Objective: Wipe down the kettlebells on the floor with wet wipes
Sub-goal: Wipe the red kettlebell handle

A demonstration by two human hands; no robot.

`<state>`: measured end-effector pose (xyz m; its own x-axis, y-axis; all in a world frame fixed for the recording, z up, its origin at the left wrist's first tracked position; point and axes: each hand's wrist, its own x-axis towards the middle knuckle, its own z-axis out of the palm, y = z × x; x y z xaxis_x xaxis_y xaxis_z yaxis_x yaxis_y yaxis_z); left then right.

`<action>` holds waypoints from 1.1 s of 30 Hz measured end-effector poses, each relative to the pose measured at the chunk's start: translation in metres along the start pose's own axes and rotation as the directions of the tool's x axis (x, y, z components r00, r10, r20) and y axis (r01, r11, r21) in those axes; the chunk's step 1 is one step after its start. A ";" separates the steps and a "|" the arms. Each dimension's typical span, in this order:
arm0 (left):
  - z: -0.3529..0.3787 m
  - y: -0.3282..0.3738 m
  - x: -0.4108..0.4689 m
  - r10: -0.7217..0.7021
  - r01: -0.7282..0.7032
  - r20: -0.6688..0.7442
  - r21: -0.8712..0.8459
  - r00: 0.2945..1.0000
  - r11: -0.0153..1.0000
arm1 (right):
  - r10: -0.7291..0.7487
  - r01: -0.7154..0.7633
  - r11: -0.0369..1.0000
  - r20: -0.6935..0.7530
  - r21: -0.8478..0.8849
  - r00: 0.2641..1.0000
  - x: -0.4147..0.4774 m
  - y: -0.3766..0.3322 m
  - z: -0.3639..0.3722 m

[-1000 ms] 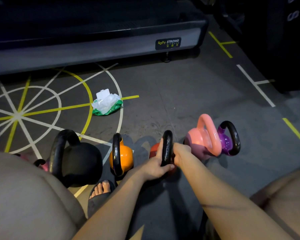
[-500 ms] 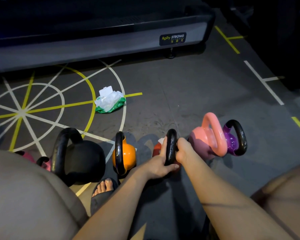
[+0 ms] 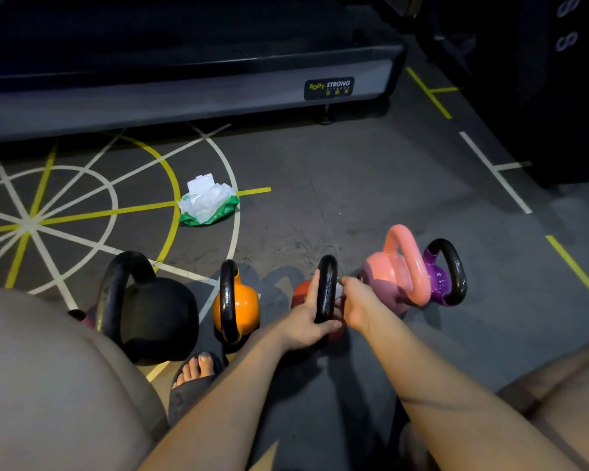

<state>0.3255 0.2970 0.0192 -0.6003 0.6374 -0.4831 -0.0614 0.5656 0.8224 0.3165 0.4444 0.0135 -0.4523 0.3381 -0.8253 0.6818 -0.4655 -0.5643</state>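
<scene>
I am looking down at the floor, where a row of kettlebells is standing in front of the person. The left hand is gripping the black handle of the red kettlebell, with the fingers wrapping round it from below and the thumb lying up along its left side. The right hand is pressing against the right side of that same handle with its fingers curling in. A small pale scrap is showing at its fingertips, but it is too small for me to tell what they are grasping. The red kettlebell is sitting between the orange kettlebell on its left and the pink kettlebell on its right. The purple kettlebell is touching the pink one on the far side. The black kettlebell, the biggest, is standing at the left end, just beside a bare knee. The wipes pack is lying farther out on the yellow and white floor lines, well apart from the row, with its lid standing open and white sheets bunching out. A foot in a dark sandal is resting below the orange kettlebell. A grey machine base with a "BODY STRONG" label is running across the top.
</scene>
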 end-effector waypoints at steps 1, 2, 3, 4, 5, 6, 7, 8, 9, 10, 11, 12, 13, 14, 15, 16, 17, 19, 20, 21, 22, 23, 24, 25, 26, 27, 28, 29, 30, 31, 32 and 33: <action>0.000 0.001 -0.001 -0.004 0.004 0.002 -0.001 1.000 1.000 | 0.033 -0.033 0.999 -0.008 -0.024 0.999 -0.002 0.000 0.001; -0.001 0.003 -0.003 -0.002 0.002 0.001 -0.006 1.000 1.000 | 0.054 -0.055 0.997 -0.010 -0.055 0.998 -0.003 0.001 0.001; -0.001 0.004 -0.004 0.007 -0.007 0.001 0.004 1.000 1.000 | 0.078 -0.079 0.993 -0.016 -0.084 0.997 -0.003 0.001 0.001; -0.002 0.006 -0.005 0.013 -0.013 0.002 0.013 1.000 1.000 | 0.093 -0.095 0.990 -0.019 -0.104 0.995 -0.002 0.001 0.001; -0.002 0.006 -0.005 0.015 -0.015 0.004 0.013 1.000 1.000 | 0.099 -0.102 0.988 -0.032 -0.117 0.995 -0.001 0.000 0.000; -0.002 0.005 -0.004 0.016 -0.016 0.007 0.020 1.000 1.000 | 0.104 -0.107 0.987 -0.032 -0.118 0.994 0.002 -0.001 0.001; -0.001 0.003 -0.003 0.012 -0.012 0.011 0.030 1.000 0.999 | 0.100 -0.104 0.989 -0.044 -0.106 0.994 0.004 -0.003 0.001; -0.001 0.001 -0.002 0.004 -0.004 0.013 0.033 1.000 0.999 | 0.085 -0.091 0.992 -0.065 -0.088 0.994 0.007 -0.006 0.001; -0.001 0.000 0.000 -0.008 0.008 0.011 0.035 1.000 0.999 | 0.062 -0.070 0.994 -0.096 -0.078 0.993 0.008 -0.009 0.002; -0.001 -0.001 0.000 -0.019 0.019 0.010 0.043 1.000 0.999 | 0.031 -0.040 0.996 -0.117 -0.074 0.993 0.011 -0.012 0.003; -0.001 0.000 0.000 -0.025 0.025 0.007 0.048 1.000 0.999 | 0.016 -0.026 0.997 -0.133 -0.075 0.991 0.012 -0.014 0.004; -0.001 0.000 0.001 -0.027 0.026 0.003 0.048 1.000 0.998 | 0.020 -0.029 0.998 -0.130 -0.064 0.991 0.016 -0.015 0.005; -0.001 -0.001 0.001 -0.029 0.028 0.009 0.050 1.000 0.998 | 0.033 -0.038 0.999 -0.127 -0.037 0.991 0.014 -0.015 0.006; -0.002 -0.001 0.001 -0.036 0.036 0.013 0.048 0.999 0.998 | 0.040 -0.042 0.999 -0.104 -0.014 0.994 0.016 -0.015 0.007; -0.002 -0.001 0.001 -0.043 0.042 0.017 0.053 0.999 0.998 | 0.047 -0.046 0.999 -0.107 0.010 0.993 0.014 -0.016 0.010; -0.002 -0.001 0.002 -0.048 0.047 0.018 0.061 0.999 0.997 | 0.048 -0.045 0.999 -0.097 0.030 0.994 0.015 -0.017 0.013; -0.002 -0.002 0.003 -0.050 0.048 0.019 0.069 0.999 0.996 | 0.052 -0.046 0.997 -0.091 0.058 0.995 0.012 -0.018 0.016; -0.003 -0.001 0.003 -0.049 0.048 0.017 0.087 0.999 0.995 | 0.037 -0.033 0.998 -0.068 0.058 0.997 0.012 -0.019 0.022; -0.004 -0.001 0.004 -0.044 0.043 0.015 0.091 0.999 0.995 | 0.033 -0.029 0.998 -0.073 0.050 0.997 0.011 -0.019 0.026; -0.004 -0.002 0.004 -0.034 0.033 0.014 0.093 0.999 0.995 | 0.019 -0.013 0.998 -0.107 0.059 0.994 0.010 -0.020 0.027; -0.003 -0.003 0.005 -0.024 0.023 0.012 0.093 1.000 0.995 | -0.002 0.011 0.997 -0.120 0.077 0.993 0.008 -0.019 0.027; -0.004 -0.004 0.005 -0.016 0.015 0.008 0.093 1.000 0.996 | -0.025 0.037 0.994 -0.122 0.103 0.992 0.003 -0.020 0.027; -0.003 -0.005 0.006 -0.014 0.014 0.007 0.090 1.000 0.996 | -0.051 0.067 0.990 -0.127 0.124 0.991 0.000 -0.019 0.027; -0.003 -0.006 0.006 -0.013 0.012 0.007 0.086 1.000 0.996 | -0.064 0.083 0.986 -0.132 0.147 0.989 -0.003 -0.018 0.027; -0.003 -0.006 0.007 -0.007 0.007 0.008 0.082 1.000 0.997 | -0.079 0.099 0.981 -0.123 0.165 0.989 -0.004 -0.015 0.026; -0.003 -0.006 0.008 0.002 -0.002 0.006 0.079 1.000 0.997 | -0.087 0.106 0.977 -0.106 0.187 0.991 -0.005 -0.013 0.026; -0.003 -0.007 0.008 0.013 -0.013 0.001 0.080 1.000 0.997 | -0.091 0.105 0.975 -0.076 0.195 0.993 -0.007 -0.011 0.026; -0.002 -0.007 0.009 0.023 -0.022 -0.005 0.081 1.000 0.996 | -0.097 0.104 0.974 -0.046 0.201 0.994 -0.008 -0.010 0.024; -0.001 -0.009 0.009 0.028 -0.026 -0.013 0.081 1.000 0.996 | -0.113 0.115 0.973 -0.025 0.198 0.993 -0.008 -0.007 0.022; 0.000 -0.010 0.009 0.028 -0.027 -0.019 0.075 0.999 0.997 | -0.133 0.133 0.976 -0.010 0.174 0.991 -0.010 -0.005 0.019; 0.001 -0.011 0.010 0.028 -0.026 -0.026 0.070 0.999 0.997 | -0.164 0.163 0.976 0.000 0.146 0.986 -0.010 -0.002 0.017; 0.002 -0.012 0.011 0.026 -0.024 -0.031 0.066 0.999 0.998 | -0.200 0.198 0.972 0.003 0.129 0.980 -0.011 0.001 0.014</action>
<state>0.3213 0.2979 0.0037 -0.6258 0.6358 -0.4518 0.0062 0.5832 0.8123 0.3141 0.4291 0.0215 -0.5814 0.4220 -0.6957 0.4986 -0.4909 -0.7145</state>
